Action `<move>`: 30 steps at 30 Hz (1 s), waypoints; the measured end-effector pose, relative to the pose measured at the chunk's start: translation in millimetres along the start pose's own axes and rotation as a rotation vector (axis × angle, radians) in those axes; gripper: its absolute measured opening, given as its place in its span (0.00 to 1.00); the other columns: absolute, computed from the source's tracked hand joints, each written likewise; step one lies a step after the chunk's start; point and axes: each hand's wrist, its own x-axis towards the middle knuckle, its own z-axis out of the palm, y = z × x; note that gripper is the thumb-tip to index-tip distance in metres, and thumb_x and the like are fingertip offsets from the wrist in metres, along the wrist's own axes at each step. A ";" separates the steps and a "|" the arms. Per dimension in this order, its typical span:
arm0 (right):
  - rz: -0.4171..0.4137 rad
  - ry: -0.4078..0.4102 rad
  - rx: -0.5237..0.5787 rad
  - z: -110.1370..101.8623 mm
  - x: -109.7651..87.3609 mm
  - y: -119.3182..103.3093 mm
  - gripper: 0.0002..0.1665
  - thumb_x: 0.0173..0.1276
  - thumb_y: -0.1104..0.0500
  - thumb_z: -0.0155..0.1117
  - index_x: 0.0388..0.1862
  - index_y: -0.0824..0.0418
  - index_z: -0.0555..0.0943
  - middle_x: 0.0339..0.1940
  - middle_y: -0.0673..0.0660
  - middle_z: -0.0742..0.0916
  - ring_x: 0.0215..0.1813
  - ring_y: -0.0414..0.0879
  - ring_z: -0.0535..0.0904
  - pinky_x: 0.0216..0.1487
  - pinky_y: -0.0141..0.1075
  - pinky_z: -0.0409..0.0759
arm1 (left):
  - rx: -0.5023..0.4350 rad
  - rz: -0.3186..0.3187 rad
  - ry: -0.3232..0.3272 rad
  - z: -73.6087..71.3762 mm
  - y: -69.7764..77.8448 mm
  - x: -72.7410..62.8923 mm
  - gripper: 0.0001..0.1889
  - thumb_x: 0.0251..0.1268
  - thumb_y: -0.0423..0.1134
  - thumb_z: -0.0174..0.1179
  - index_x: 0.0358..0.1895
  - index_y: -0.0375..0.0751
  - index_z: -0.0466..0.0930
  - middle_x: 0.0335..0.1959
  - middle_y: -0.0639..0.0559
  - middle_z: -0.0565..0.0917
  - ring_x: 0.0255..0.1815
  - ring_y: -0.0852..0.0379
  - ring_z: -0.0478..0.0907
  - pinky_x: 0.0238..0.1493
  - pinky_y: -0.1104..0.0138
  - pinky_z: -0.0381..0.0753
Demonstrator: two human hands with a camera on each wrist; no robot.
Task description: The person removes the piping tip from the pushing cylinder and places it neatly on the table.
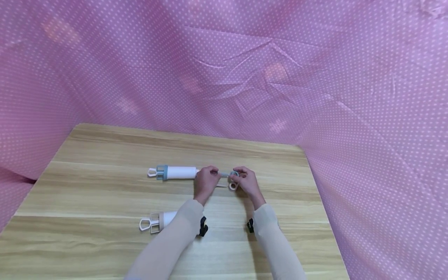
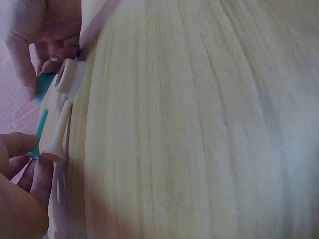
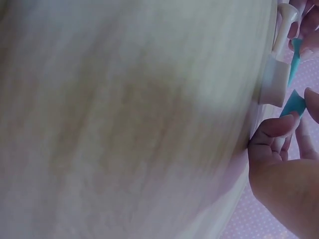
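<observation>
My left hand (image 1: 205,182) pinches a thin teal nozzle (image 2: 42,127) with a flared end. In my right hand (image 1: 249,184), thumb and fingers hold a teal ring (image 3: 294,103), a small gap from the nozzle's tip. A beige ring (image 3: 275,82) rests on the table beside the teal one. Beside the teal nozzle lies a beige nozzle (image 2: 61,129), its wide end near my left fingers. A white tube (image 1: 181,172) with a teal collar (image 1: 162,172) and white looped handle lies left of my left hand, its right end partly hidden.
A second white tube (image 1: 169,218) with a beige collar (image 1: 161,221) lies nearer, partly covered by the left sleeve (image 1: 171,241). The wooden table (image 1: 105,186) has pink dotted cloth (image 1: 224,77) behind and at both sides.
</observation>
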 end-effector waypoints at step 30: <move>-0.032 -0.007 -0.161 4.9 8.2 9.3 0.17 0.62 0.66 0.75 0.50 0.68 0.84 0.33 0.57 0.85 0.32 0.43 0.79 0.30 0.31 0.78 | 0.031 -0.045 0.008 9.5 -2.3 6.1 0.10 0.64 0.34 0.68 0.47 0.41 0.87 0.42 0.49 0.88 0.45 0.50 0.84 0.49 0.55 0.82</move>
